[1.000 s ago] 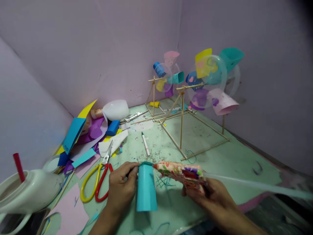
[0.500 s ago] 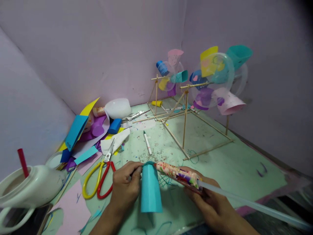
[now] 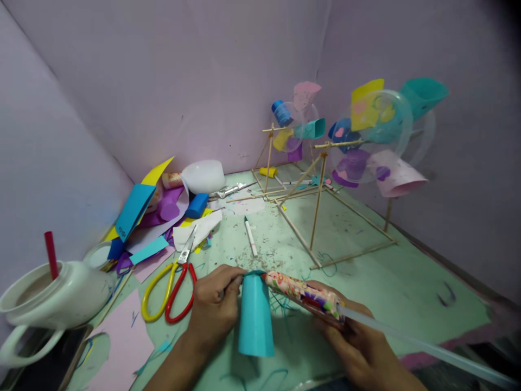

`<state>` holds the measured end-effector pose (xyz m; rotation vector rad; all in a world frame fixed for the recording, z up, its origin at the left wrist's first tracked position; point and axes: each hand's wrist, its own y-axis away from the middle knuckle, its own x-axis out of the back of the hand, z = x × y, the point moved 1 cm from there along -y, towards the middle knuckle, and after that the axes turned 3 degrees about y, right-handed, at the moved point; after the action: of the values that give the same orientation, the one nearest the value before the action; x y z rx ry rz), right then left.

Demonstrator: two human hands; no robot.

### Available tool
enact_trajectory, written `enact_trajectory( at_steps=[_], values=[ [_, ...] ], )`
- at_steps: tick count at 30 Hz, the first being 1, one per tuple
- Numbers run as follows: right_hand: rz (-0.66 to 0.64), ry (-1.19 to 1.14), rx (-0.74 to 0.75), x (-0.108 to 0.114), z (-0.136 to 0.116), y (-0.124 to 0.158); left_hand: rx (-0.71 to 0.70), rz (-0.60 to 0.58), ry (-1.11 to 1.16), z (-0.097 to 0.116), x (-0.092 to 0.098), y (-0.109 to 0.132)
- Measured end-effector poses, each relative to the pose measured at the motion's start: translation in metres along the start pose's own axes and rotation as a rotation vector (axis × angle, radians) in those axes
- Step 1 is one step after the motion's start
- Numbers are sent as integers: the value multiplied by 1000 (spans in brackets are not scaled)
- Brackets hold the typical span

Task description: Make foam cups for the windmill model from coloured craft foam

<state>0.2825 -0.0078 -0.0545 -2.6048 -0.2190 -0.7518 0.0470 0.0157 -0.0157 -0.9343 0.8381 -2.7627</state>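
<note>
My left hand (image 3: 217, 296) pinches the far rim of a turquoise paper cup (image 3: 256, 320), which is held over the table at the front. In my right hand (image 3: 354, 331) is a glue gun (image 3: 303, 293) covered in a floral pattern, and a long translucent glue stick (image 3: 407, 336) runs out of its back end. The gun's red tip meets the cup's far edge on the right side; whether glue is coming out is too small to tell. Scissors (image 3: 185, 260) with one yellow and one red handle lie just left of my left hand.
Two stick frames bearing wheels of coloured paper cups, a near one (image 3: 315, 217) and a far one (image 3: 268, 163), stand at the right and back. A marker (image 3: 251, 237) lies mid-table. Paper scraps (image 3: 150, 250) and a white teapot-like vessel (image 3: 73, 293) crowd the left.
The whole scene has slid somewhat to the right in the picture as my head turned left. Both hands keep their hold, with the glue gun's tip still at the cup's edge.
</note>
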Motion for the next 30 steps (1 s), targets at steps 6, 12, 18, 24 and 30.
enact_trajectory(
  at_steps=[6,12,18,24,30],
  values=[
    [4,-44,-18,0,-3,-1,-28,5,2,1,-1,-1],
    [-51,-71,-50,2,-13,-8,-24,-10,-5,2,0,-1],
    [-40,-45,-24,3,-12,-9,-37,-7,-41,1,0,0],
    [20,-29,-165,5,-5,-5,114,9,-31,0,0,0],
    [-110,-88,-287,14,-7,-4,422,-11,158,-2,1,-7]
  ],
)
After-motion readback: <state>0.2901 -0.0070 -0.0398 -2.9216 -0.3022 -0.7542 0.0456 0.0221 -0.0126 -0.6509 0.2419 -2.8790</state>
